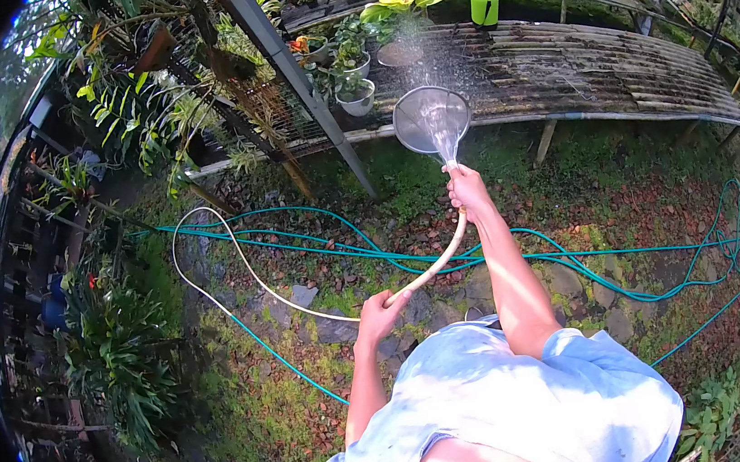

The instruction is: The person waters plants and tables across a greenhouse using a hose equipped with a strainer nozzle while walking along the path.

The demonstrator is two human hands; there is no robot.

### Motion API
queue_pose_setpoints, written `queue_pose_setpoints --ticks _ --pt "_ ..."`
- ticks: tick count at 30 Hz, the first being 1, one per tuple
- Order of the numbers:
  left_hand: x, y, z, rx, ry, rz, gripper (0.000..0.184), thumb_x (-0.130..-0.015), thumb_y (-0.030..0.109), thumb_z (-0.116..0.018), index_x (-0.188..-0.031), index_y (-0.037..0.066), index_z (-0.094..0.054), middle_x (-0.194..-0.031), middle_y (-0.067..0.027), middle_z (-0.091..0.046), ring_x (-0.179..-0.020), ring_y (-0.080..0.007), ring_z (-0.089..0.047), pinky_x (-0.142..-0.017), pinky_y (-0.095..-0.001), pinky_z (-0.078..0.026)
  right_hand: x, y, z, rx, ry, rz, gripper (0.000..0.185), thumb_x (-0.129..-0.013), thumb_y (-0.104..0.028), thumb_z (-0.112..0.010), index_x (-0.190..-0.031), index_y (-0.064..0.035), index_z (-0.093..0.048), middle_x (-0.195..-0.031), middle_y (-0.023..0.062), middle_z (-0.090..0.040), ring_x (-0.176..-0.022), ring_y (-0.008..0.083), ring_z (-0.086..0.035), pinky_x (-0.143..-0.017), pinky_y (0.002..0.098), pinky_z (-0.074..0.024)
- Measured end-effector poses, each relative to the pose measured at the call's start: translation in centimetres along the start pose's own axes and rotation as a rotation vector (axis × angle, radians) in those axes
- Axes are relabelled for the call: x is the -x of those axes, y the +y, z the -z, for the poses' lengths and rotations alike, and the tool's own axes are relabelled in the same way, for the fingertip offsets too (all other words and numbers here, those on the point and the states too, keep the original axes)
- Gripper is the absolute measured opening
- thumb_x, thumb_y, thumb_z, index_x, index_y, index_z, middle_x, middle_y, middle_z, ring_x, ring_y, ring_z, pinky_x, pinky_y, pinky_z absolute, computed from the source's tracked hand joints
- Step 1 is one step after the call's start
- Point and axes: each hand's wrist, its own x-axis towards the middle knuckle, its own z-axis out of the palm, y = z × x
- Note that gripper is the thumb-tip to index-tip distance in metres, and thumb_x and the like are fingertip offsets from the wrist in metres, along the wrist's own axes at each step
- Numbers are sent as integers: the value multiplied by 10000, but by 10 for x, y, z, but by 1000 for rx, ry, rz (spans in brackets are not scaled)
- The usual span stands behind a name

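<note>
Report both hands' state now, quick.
Left hand: closed, holding the pale hose.
Right hand: closed, holding the same hose near its end, just below the round spray head.

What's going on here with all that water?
A person is spraying water from a pale hose. The right hand grips it near the end, just below a round mesh, and the left hand holds it farther back. The spray goes out toward a bright leafy plant by a slatted bench. Teal hoses lie across the ground.
</note>
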Motion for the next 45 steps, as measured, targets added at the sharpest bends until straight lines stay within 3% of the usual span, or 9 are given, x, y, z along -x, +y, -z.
queue_pose_setpoints --ticks 2,5,8,21,24,27,32,40,45 --pt "2 3 2 19 19 1 534 -861 532 -683 -692 36 -582 -611 35 -478 -571 -92 -404 -502 -319 -328 -4 0 -5 4 -22 1 246 -1025 -233 -469 -1161 -61 -579 -655 -16 -437 -466 51 -372 -381 212 -285" --pt "-1 6 7 -60 58 30 613 -833 611 -653 -705 13 -603 -587 -72 -548 -549 -176 -494 -539 -380 -399 -17 -4 -18 1 -65 -12 244 -1026 -227 -460 -1154 -57 -581 -654 -20 -432 -469 50 -367 -382 210 -284" --pt "0 30 2 -145 126 57 621 -841 619 -633 -715 11 -621 -581 -100 -562 -543 -210 -527 -552 -396 -416 -40 -17 -25 65 -141 -37 251 -1029 -234 -460 -1133 -39 -579 -643 -18 -436 -470 60 -378 -384 226 -294" --pt "-29 98 -26 -219 213 183 648 -843 656 -598 -725 21 -649 -569 -122 -585 -544 -273 -583 -562 -417 -441 -120 -46 -35 232 -428 -103 258 -1003 -174 -448 -1122 2 -594 -622 -5 -472 -466 79 -392 -395 247 -316" --pt "-38 109 -34 -203 239 170 656 -842 667 -589 -731 23 -653 -571 -121 -590 -537 -273 -580 -556 -416 -438 -139 -50 -31 230 -469 -123 253 -1001 -175 -455 -1112 0 -600 -612 -7 -475 -452 79 -398 -387 251 -313" --pt "-50 123 -41 -250 243 169 626 -866 629 -600 -702 24 -605 -553 -61 -532 -531 -161 -494 -529 -376 -401 -156 -55 -30 284 -507 -146 251 -1003 -191 -463 -1106 -14 -608 -614 -5 -480 -450 80 -406 -382 252 -313" --pt "-66 156 -45 -177 249 163 640 -872 647 -580 -717 27 -604 -552 -51 -510 -538 -147 -467 -525 -371 -388 -177 -80 -30 411 -517 -145 307 -1020 -295 -486 -1114 -27 -601 -650 -39 -463 -493 56 -394 -408 228 -307" --pt "-85 171 -45 -146 265 195 649 -885 648 -561 -727 20 -599 -578 -53 -494 -571 -151 -455 -536 -373 -377 -204 -94 -42 322 -500 -51 221 -981 -172 -463 -1084 -52 -618 -621 -9 -493 -480 91 -456 -390 266 -351" --pt "-92 172 -39 -151 314 188 654 -887 643 -561 -733 8 -591 -590 -64 -497 -584 -161 -453 -546 -380 -376 -206 -103 -50 320 -484 -37 263 -1020 -285 -492 -1069 -52 -605 -626 -36 -466 -471 58 -416 -397 228 -310"
